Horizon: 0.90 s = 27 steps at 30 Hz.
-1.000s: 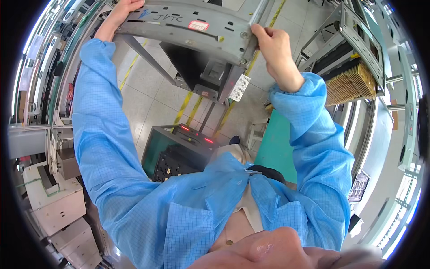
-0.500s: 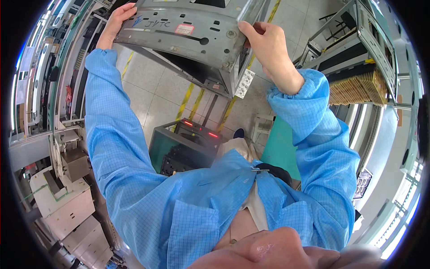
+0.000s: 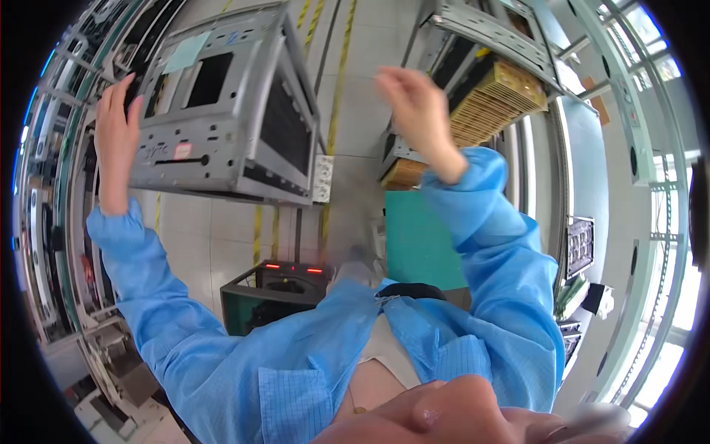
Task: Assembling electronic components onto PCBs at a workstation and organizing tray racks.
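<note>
A grey metal magazine rack [image 3: 244,140] with slotted side walls and a dark interior stands at the upper left. My left hand [image 3: 116,140] lies along its left edge, fingers stretched out and the thumb apart; whether it presses on the metal I cannot tell. My right hand [image 3: 423,115] is in the air, clear of that rack, with its fingers extended, slightly blurred and nothing visible in them. Just beyond it, at the upper right, a second metal rack [image 3: 484,33] holds a stack of thin yellow-brown boards [image 3: 503,96].
A teal flat surface [image 3: 421,240] lies below my right forearm. Near my body stands a dark open-topped machine [image 3: 255,292] with red lights. Yellow-black tape [image 3: 340,89] marks the tiled floor. Metal shelving lines the left; a light-coloured bench runs along the right.
My right hand has left the first rack's corner and now hovers near the second rack. My left hand has opened along the first rack's edge. The view has shifted rightward.
</note>
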{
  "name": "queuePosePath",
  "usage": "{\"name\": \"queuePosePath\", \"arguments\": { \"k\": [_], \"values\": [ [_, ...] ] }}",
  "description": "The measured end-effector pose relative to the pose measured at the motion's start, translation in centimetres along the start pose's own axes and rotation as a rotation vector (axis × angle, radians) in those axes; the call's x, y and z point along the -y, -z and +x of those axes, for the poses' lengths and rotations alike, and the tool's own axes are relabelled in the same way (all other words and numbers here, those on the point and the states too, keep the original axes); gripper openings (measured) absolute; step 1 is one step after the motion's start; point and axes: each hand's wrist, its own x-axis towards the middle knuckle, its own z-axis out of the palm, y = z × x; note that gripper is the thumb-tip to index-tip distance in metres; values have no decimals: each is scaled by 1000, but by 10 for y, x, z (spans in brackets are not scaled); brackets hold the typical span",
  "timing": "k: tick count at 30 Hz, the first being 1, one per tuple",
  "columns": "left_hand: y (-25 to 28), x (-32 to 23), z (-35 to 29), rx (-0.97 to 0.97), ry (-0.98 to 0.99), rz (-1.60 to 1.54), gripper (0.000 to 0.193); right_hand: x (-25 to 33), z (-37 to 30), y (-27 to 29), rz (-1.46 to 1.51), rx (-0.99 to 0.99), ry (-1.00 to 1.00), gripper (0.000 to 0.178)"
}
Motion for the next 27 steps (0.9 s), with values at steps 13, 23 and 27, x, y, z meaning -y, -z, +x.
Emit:
{"name": "queuePosePath", "arguments": {
  "k": [13,23,27],
  "values": [
    [-215,-344,105,152,410,-1310,72,-195,94,276,-5,-149,-562,67],
    [-215,-415,192,505,391,-2159,52,-180,100,337,-69,-284,-642,63],
    [-205,-428,188,465,421,-2105,50,-190,99,352,-127,-372,-710,61]
  ]
}}
